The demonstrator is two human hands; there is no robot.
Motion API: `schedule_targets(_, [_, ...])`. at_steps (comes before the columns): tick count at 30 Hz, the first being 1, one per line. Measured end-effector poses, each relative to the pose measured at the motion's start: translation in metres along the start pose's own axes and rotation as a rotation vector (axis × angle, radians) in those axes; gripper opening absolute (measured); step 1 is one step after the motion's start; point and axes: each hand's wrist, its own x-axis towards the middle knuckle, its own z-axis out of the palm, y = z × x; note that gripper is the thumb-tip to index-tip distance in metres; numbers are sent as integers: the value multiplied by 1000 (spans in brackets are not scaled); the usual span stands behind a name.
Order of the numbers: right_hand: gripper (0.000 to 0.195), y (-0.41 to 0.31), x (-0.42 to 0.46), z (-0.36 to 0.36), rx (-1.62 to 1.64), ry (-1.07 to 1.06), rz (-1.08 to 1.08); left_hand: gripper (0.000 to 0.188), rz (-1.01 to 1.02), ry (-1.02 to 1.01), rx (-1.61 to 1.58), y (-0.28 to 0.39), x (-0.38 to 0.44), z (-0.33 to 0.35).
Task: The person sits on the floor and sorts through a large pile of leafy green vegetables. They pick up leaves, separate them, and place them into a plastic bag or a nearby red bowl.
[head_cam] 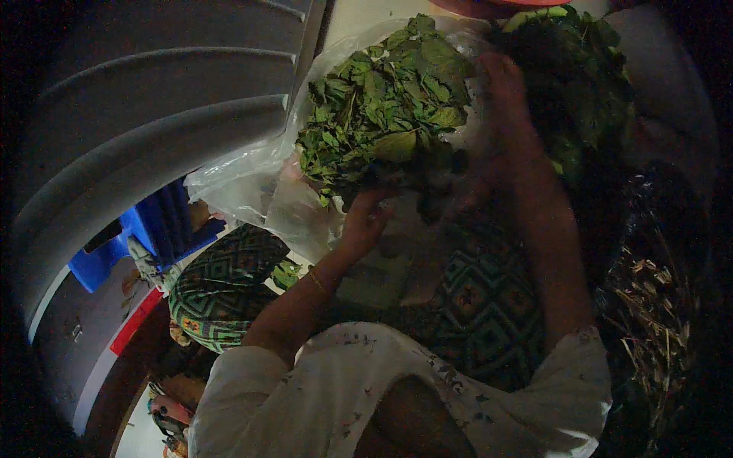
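Note:
A heap of green leaves [389, 97], some of them wilted, lies on a clear plastic sheet or bag [240, 172] in front of me. My left hand [369, 220] is at the near edge of the heap with its fingers curled; shadow hides whether they grip anything. Along the heap's right side, my right hand [504, 83] reaches to the far edge of the plastic. Its fingers are dim, so a hold on the plastic cannot be made out. Farther right, close to that hand, sits a darker bunch of leafy greens [578, 86].
At the right, a dark plastic bag [635, 200] lies by dry stems [653, 303]. Part of a red basin [504, 7] shows at the top. A ridged grey panel [172, 74] bounds the left, above a blue plastic object [154, 229]. Patterned fabric [223, 292] covers my legs.

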Motion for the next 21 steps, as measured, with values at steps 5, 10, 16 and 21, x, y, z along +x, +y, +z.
schedule_targets(5, [34, -14, -20, 23, -1036, -194, -420, 32, -205, -168, 49, -67, -39, 8])
schedule_targets(10, [34, -12, -30, 56, -1120, -526, -181, 33, -192, -206, 29, -61, -46, 9])
schedule_targets(16, [38, -19, -11, 56, -302, -668, -149, 33, -89, -164, 47, -37, -30, 5])
schedule_targets(21, [39, -20, -17, 51, -271, -655, 69, 33, -128, -173, 102, -25, -1, -5])
